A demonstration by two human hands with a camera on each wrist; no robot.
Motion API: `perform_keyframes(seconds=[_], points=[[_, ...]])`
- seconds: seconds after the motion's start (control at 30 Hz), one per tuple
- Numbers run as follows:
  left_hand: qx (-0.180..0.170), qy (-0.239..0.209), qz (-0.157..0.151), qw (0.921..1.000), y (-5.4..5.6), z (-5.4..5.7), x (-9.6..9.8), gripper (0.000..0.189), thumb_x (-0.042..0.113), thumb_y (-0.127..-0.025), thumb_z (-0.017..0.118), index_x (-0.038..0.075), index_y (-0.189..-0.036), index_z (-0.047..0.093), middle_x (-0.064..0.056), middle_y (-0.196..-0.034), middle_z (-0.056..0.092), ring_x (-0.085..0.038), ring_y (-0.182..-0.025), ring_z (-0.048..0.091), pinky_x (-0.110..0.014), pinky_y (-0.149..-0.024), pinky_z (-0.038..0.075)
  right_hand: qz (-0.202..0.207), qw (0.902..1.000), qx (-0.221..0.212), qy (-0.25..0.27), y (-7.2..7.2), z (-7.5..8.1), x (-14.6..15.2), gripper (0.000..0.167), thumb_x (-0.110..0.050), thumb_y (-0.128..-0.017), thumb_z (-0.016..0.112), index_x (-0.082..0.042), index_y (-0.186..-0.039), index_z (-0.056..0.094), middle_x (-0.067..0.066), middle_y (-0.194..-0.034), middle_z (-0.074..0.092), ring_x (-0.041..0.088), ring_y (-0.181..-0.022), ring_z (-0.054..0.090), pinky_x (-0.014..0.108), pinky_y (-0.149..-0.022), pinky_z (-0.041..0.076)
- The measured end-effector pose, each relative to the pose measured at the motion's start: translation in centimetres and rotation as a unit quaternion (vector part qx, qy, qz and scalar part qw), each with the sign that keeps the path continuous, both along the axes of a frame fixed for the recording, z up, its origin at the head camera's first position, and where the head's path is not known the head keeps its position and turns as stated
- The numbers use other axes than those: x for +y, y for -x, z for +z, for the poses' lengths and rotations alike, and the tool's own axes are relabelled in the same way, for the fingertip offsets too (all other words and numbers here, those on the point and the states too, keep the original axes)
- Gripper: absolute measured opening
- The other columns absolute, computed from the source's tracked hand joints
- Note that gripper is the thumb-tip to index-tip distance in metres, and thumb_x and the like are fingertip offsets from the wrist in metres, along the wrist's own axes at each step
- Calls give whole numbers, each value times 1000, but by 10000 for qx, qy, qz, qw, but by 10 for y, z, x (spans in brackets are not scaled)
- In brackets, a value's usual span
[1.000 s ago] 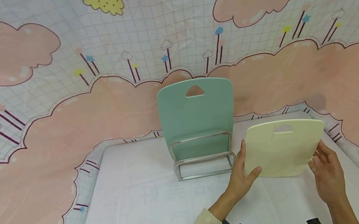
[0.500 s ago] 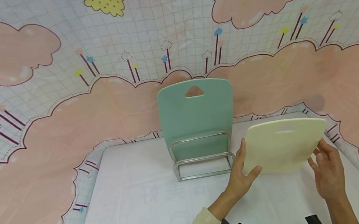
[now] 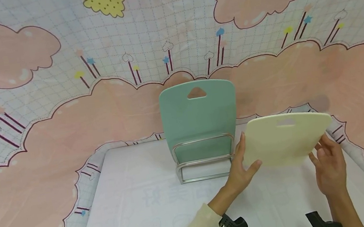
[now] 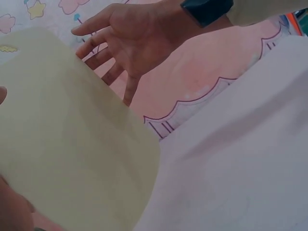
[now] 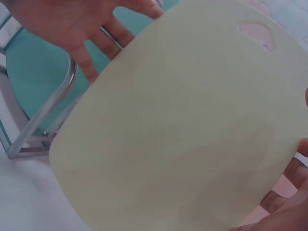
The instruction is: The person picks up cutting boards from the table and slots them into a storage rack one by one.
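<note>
A pale yellow cutting board (image 3: 284,143) with a handle slot is held tilted above the table, between my two hands. My left hand (image 3: 237,174) holds its left edge, one digit across the front face. At the opposite edge, my right hand (image 3: 331,171) holds the board with its fingertips; its palm shows. The left wrist view shows the board (image 4: 86,130) with the right hand (image 4: 137,43) at the far edge, fingers spread. Across the board (image 5: 178,120) in the right wrist view, the left hand (image 5: 67,24) reaches its edge.
A green cutting board (image 3: 199,115) stands upright in a wire metal rack (image 3: 204,160), just left of my left hand. The white-covered table (image 3: 139,208) lies beneath. A patterned cloth (image 3: 117,109) hangs behind and around it.
Both hands have raised the yellow cutting board slightly, away from me, and its lower edge has tipped so the face looks shorter. The rack and green board have stayed put.
</note>
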State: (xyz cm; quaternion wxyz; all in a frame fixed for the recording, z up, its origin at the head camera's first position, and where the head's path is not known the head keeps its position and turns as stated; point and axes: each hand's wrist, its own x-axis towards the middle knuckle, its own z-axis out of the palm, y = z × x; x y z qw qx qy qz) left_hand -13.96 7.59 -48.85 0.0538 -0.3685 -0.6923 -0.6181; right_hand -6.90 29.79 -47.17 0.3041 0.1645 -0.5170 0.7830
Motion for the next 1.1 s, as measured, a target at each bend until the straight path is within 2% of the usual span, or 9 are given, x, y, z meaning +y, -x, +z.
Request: perform_keyframes(seconds=[0.23,0.37,0.5,0.63,0.73,0.83,0.9,1.0,1.1], points=[[-192,153,77,9997,9,12,-8,85,5,-91,60,10,-154,4,-9,-159,7,-25,-144,7,-46,-113,14,101,9999,29,-11,8,3,-8,43,14,-97,31,6,-140,33,21,-151,27,30,-131,31,57,-103,-15],[-234,174,40,9996,4,29,-17,82,1,-91,58,0,-152,4,-17,-158,7,-32,-143,7,-47,-113,14,281,9994,186,-16,13,4,-12,42,12,-98,29,7,-140,33,21,-151,26,30,-132,30,56,-103,-16],[-255,94,9,9996,1,41,-26,79,-2,-91,57,-6,-150,4,-23,-156,8,-31,-143,10,-44,-113,15,257,9996,59,-38,16,4,-17,43,11,-98,33,7,-141,32,19,-151,28,27,-130,32,58,-102,-16],[-271,-131,-43,9995,9,27,-27,82,-1,-92,57,0,-152,2,-19,-157,6,-27,-144,10,-43,-113,16,90,9995,-301,-28,17,7,-22,44,10,-98,35,5,-142,32,16,-151,30,25,-130,34,59,-104,-12],[-250,-202,30,9995,17,11,-27,81,14,-96,57,9,-154,0,-11,-159,5,-25,-144,10,-45,-113,16,-44,9982,-589,-93,18,8,-25,44,9,-98,34,2,-142,34,14,-151,31,25,-130,34,60,-104,-10],[-123,-233,136,9996,19,5,-28,80,32,-98,54,13,-155,1,-7,-159,7,-23,-144,12,-46,-113,17,-112,9971,-724,-214,19,8,-27,44,9,-98,34,2,-141,34,13,-151,32,25,-130,35,62,-104,-10],[-59,-271,136,9995,19,3,-29,79,36,-98,53,15,-155,1,-6,-159,7,-24,-144,12,-47,-113,17,-99,9972,-698,-242,19,7,-27,44,9,-98,33,2,-141,34,13,-151,32,25,-130,35,62,-104,-10],[36,-256,164,9995,18,4,-31,80,28,-98,55,15,-155,1,-7,-159,8,-24,-144,12,-46,-113,17,33,9985,-500,-200,20,6,-28,43,9,-98,34,4,-141,33,15,-150,32,25,-129,35,62,-103,-12],[-26,-69,243,9997,13,14,-35,82,14,-95,57,9,-154,0,-12,-159,8,-25,-144,12,-46,-113,17,72,9987,-473,-176,22,5,-30,42,9,-99,34,5,-141,33,16,-149,33,26,-129,36,62,-103,-11]])
